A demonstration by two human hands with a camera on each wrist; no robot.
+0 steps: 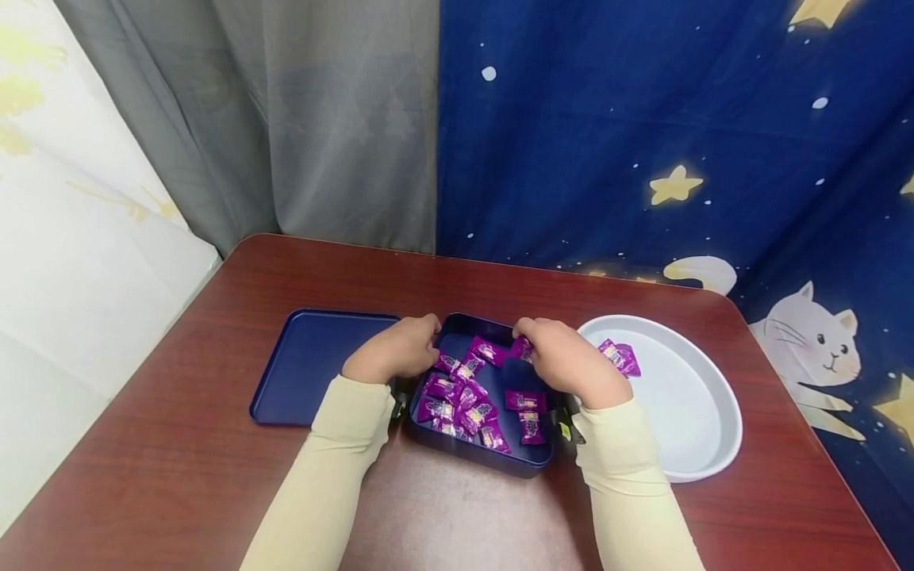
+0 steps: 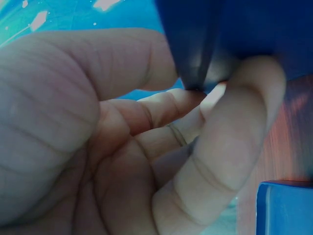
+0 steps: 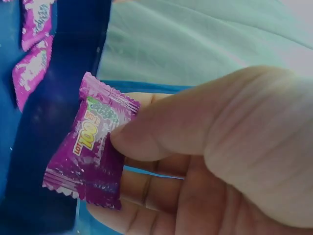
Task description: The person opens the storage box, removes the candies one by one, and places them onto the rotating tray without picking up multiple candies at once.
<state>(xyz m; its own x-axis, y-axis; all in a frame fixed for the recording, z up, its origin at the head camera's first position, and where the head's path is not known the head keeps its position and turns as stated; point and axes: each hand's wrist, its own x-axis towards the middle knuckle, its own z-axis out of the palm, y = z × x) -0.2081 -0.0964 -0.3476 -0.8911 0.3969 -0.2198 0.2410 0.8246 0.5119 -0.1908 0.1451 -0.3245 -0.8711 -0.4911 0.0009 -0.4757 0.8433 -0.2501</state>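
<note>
A dark blue rectangular box [image 1: 464, 454] on the table holds several purple-wrapped candies [image 1: 467, 394], most of them heaped along its left side. My left hand [image 1: 400, 349] grips the box's far left edge, its thumb and fingers on either side of the wall [image 2: 234, 34] in the left wrist view. Over the box's far right corner, my right hand [image 1: 574, 361] pinches one purple candy packet [image 3: 93, 142] between thumb and fingers. That packet shows a grape picture and yellow lettering.
To the left lies a flat dark blue lid [image 1: 314, 369]. A white oval tray [image 1: 685, 404] stands at the right, with purple candies [image 1: 620, 357] near its left rim. Curtains [image 1: 571, 159] hang behind the brown table [image 1: 178, 444].
</note>
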